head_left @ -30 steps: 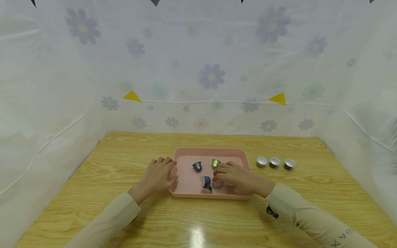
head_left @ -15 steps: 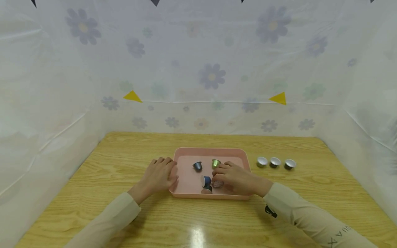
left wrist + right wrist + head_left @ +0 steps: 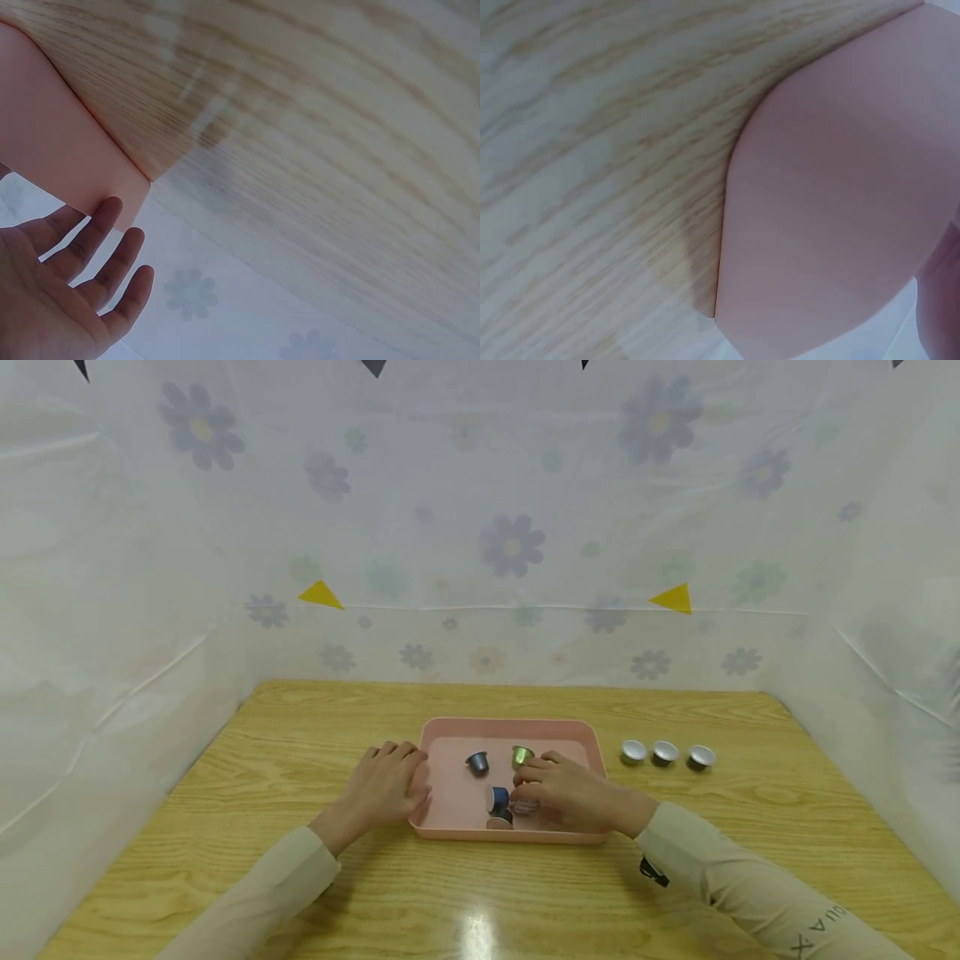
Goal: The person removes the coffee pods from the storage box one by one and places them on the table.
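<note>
A shallow pink tray (image 3: 450, 814) lies on the table with several coffee capsules in it. My left hand (image 3: 382, 781) holds the tray's left rim, the thumb reaching inside; in the left wrist view, one fingertip (image 3: 111, 206) lies against the outer wall. My right hand (image 3: 566, 789) reaches over the tray's right side, its curled fingers at a capsule with a printed lid (image 3: 527, 808), partly hidden by the hand. Just left of it are a blue capsule (image 3: 498, 798) and a dark one (image 3: 500, 820). A green capsule (image 3: 522, 756) and a dark grey capsule (image 3: 477, 763) lie farther back.
Three capsules stand in a row, silver lids up, right of the tray: a near one (image 3: 633, 752), a middle one (image 3: 664, 752) and a far one (image 3: 701, 757). Flower-patterned sheeting (image 3: 420, 527) encloses the wooden table (image 3: 337, 902) behind and on both sides.
My right forearm has shifted slightly left, and the right fingers now cover more of the capsule with the printed lid. The left hand and the tray have stayed in place.
</note>
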The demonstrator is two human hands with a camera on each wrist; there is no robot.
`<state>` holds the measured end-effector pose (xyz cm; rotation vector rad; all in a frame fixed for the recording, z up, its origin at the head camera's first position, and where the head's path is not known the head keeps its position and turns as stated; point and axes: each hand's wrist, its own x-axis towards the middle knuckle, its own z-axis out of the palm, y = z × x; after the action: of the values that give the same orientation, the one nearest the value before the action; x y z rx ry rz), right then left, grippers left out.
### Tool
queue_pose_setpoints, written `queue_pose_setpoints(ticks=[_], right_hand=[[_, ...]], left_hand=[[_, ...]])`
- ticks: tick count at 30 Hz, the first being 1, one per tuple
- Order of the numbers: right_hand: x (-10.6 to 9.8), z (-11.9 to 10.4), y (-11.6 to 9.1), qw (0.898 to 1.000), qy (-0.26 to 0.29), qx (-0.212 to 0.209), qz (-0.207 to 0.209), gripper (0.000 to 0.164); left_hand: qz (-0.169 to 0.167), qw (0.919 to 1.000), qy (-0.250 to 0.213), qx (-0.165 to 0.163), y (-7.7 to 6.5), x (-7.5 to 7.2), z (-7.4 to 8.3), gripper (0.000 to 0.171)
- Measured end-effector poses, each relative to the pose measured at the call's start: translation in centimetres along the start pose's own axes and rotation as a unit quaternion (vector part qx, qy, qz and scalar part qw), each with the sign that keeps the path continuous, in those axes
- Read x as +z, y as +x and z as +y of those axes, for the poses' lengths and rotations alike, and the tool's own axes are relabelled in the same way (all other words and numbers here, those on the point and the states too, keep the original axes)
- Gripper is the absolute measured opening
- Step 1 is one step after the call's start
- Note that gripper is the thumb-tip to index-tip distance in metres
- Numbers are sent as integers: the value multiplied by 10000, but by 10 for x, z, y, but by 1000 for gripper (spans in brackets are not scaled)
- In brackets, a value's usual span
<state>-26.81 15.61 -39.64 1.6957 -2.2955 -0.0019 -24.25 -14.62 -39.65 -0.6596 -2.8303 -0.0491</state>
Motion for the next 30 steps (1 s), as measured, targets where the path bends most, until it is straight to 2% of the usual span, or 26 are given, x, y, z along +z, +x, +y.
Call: queue_pose_setpoints(ticks=[11, 20, 25, 30], right_hand=[[-3, -2, -1, 9988, -145, 307, -351, 34], [-5, -1, -2, 9977, -217, 444, -469, 32], [-8, 0, -5, 9978, -28, 540, -379, 36], [-10, 3, -8, 9980, 148, 610, -114, 39]], left_hand=[[26, 9999, 98, 45, 0, 0, 0, 44], [118, 9998, 106, 90, 0, 1, 0, 44], [134, 9998, 112, 101, 0, 1, -1, 45], [160, 9998, 76, 116, 0, 2, -1, 44]])
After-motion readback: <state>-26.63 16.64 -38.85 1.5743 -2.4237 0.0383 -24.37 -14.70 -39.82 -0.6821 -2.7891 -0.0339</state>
